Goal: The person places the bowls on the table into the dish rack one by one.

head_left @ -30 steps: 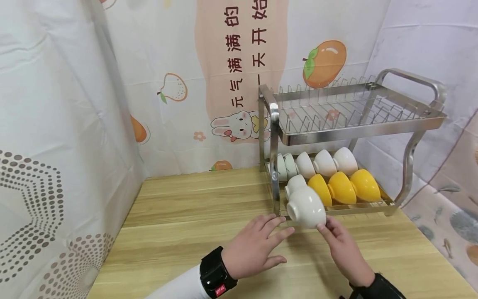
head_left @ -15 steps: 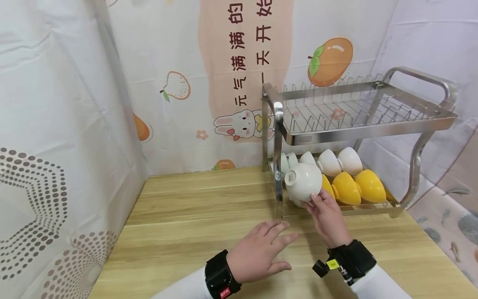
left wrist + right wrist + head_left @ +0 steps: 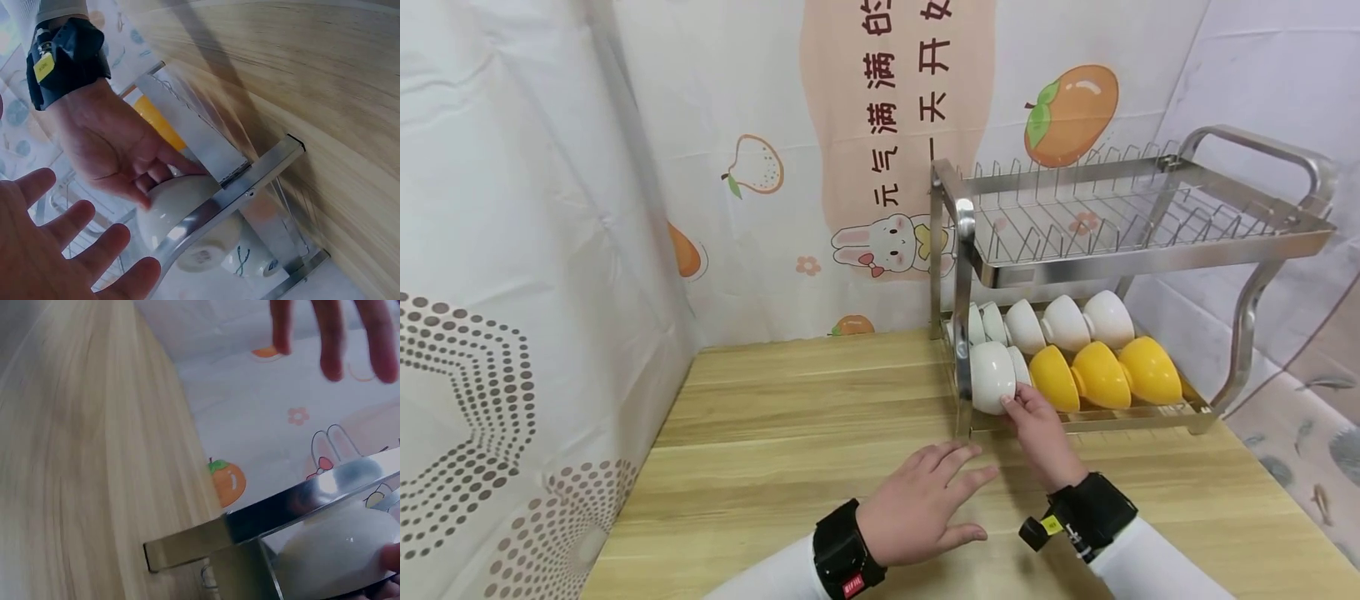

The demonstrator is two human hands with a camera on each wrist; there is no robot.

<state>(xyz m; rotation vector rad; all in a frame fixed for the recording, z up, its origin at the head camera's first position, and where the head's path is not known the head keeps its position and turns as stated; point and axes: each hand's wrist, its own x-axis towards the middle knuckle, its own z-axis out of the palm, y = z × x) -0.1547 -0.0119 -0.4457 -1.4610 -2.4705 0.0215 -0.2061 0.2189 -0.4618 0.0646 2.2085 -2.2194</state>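
My right hand [image 3: 1019, 403] grips a white bowl [image 3: 992, 377] by its rim, holding it on its side at the left end of the front row in the lower tier of a steel dish rack [image 3: 1150, 254]. In the left wrist view the right hand's fingers [image 3: 134, 181] curl round the white bowl [image 3: 187, 215] behind the rack's corner post [image 3: 250, 190]. The right wrist view shows the bowl [image 3: 337, 550] under a steel bar [image 3: 294, 509]. My left hand [image 3: 958, 482] lies open with spread fingers on the wooden table [image 3: 775, 450], just in front of the rack.
Three yellow bowls [image 3: 1101, 375] fill the front row to the right of the white bowl, and several white bowls [image 3: 1063, 321] stand in the back row. The rack's upper wire tier [image 3: 1097, 221] holds nothing. Patterned curtains close off the left and back.
My right hand has carried the white bowl from the table's near side up and into the rack's lower tier. The left hand has hardly moved.
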